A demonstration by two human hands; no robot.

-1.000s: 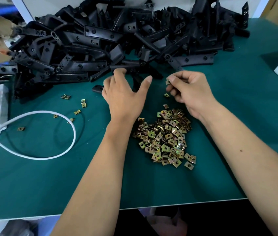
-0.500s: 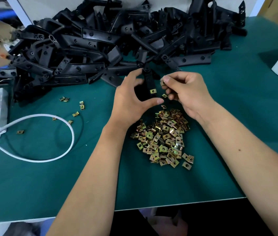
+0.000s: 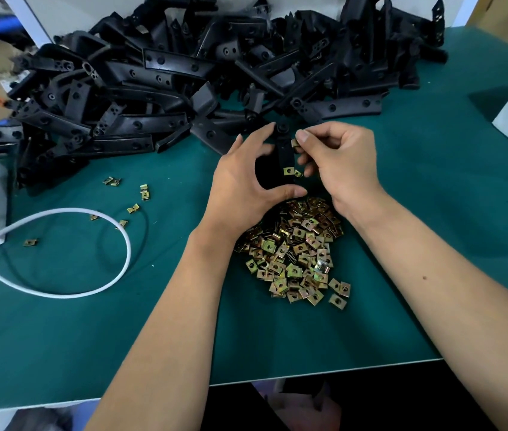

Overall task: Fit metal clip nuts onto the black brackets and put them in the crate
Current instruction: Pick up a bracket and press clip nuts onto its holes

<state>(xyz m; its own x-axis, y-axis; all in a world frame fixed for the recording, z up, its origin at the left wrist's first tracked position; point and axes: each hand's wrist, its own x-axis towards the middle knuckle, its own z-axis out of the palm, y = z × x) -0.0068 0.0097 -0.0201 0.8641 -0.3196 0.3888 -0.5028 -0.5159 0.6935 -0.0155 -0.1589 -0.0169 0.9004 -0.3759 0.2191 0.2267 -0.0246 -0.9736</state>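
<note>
Green mat-covered workbench (image 3: 402, 244). Big heap of black plastic brackets (image 3: 184, 82) at 12 o'clock. Loose pile of brass-coloured metal clip nuts (image 3: 296, 253) at centre. Left hand (image 3: 246, 181) fingers curled round long black bracket (image 3: 284, 150), one nut already fitted at its near end. Right hand (image 3: 340, 163) at 1 o'clock pinches single clip nut (image 3: 294, 142) against bracket edge. White cable loop (image 3: 91, 253) at 9 o'clock.

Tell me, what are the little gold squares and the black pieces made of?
The clip nuts look like metal with a yellowish plated finish: they glint with rainbow tints. The black brackets look like moulded plastic, dull and evenly black, though painted metal can't be ruled out.
</note>
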